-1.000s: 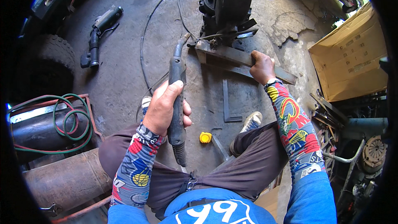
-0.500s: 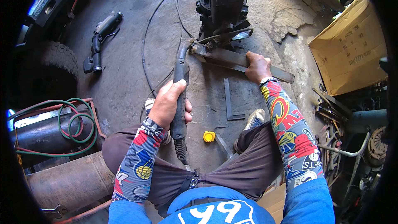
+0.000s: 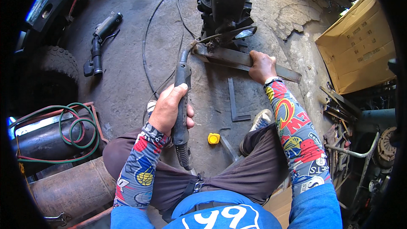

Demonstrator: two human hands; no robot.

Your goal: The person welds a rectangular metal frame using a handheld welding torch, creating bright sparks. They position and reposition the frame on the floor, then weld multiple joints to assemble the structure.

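Note:
My left hand (image 3: 170, 106) is wrapped round the black handle of a welding torch (image 3: 183, 74). The torch's bent neck reaches up to the left end of a flat-sided metal bar (image 3: 227, 59); whether its tip touches the bar I cannot tell. Farther along the bar, my right hand (image 3: 263, 65) grips it near its right end. The bar's left part lies under a dark, heavy metal stand (image 3: 227, 8), with a clamp-like piece and a cable over it. A metal square (image 3: 233, 101) lies on the floor below the bar.
A yellow tape measure (image 3: 213, 138) sits on the floor between my feet. To the left are a black air duct (image 3: 98, 42), a tyre (image 3: 55, 70), gas cylinders (image 3: 72, 182) and coiled hoses (image 3: 78, 129). A cardboard box (image 3: 358, 46) and scrap metal (image 3: 339, 110) stand at right.
The view has shifted slightly. Both hands keep their grips, and the torch and bar stay in nearly the same place.

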